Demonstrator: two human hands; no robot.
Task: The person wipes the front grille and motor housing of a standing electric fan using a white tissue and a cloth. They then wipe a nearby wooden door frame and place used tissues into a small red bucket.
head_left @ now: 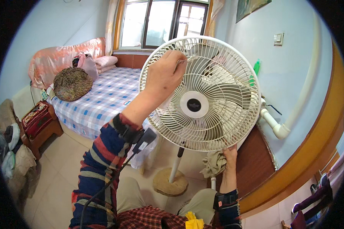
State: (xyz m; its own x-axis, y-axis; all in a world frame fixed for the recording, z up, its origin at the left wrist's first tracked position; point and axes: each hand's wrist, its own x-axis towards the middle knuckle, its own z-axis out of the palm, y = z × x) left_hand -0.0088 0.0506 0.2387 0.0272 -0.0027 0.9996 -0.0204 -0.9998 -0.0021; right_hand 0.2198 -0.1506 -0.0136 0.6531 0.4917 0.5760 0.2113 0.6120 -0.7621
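A white standing fan with a round wire guard (227, 108) fills the middle of the view, its face tilted up toward me. At its centre sits a dark hub badge (193, 105); grey blades show behind the wires. My left hand (166, 73) is closed at the guard's upper left, pinching a small whitish thing (193, 58) whose kind I cannot make out. Down at the lower rim, my right hand (230, 154) grips the guard's edge. A crumpled grey-green rag (214, 164) hangs against that hand. The fan's pole (176, 168) runs down to a round, brown-covered base (170, 181).
Left of the fan stands a bed (103, 97) with a checked sheet and a patterned cushion (72, 84). A small wooden cabinet (42, 126) is beside it. White pipe (273, 122) and a brown panel (252, 152) lie to the right. A black cable (103, 187) runs along my left sleeve.
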